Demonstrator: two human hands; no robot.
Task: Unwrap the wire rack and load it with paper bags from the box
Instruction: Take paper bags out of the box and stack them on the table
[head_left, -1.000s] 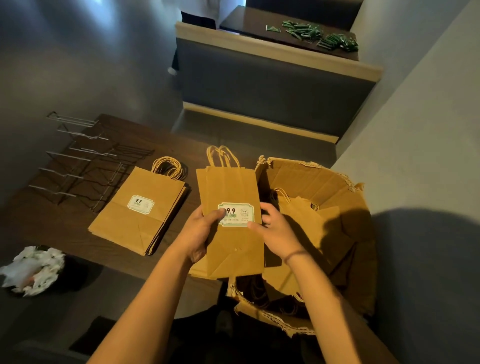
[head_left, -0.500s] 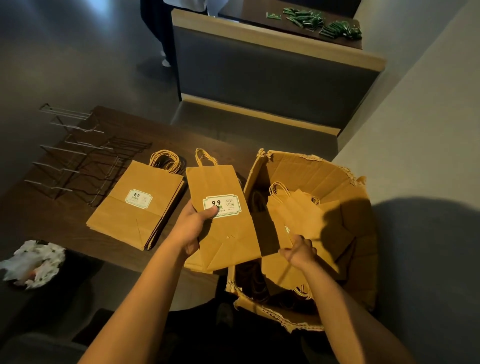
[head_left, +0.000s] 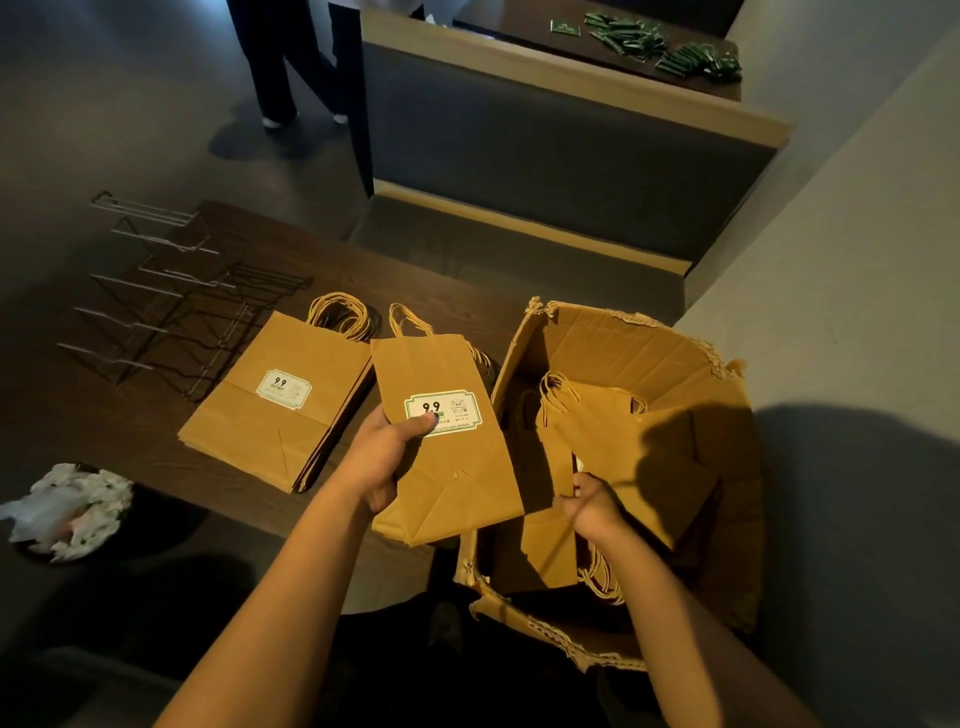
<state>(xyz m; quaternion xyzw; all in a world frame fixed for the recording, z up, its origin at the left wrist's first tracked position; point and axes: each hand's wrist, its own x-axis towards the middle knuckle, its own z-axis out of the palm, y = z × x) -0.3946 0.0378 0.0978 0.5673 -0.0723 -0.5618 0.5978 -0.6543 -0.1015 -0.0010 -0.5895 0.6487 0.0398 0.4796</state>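
Two hands hold bags: our left hand (head_left: 387, 457) grips a labelled paper bag (head_left: 441, 431) just left of the box (head_left: 670, 358), our right hand (head_left: 592, 504) pinches another bag (head_left: 618, 441) inside the box; the wire rack (head_left: 171, 306) lies far left of it.

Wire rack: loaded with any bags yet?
Empty. The wire rack lies bare on the table; a stack of bags rests beside it.
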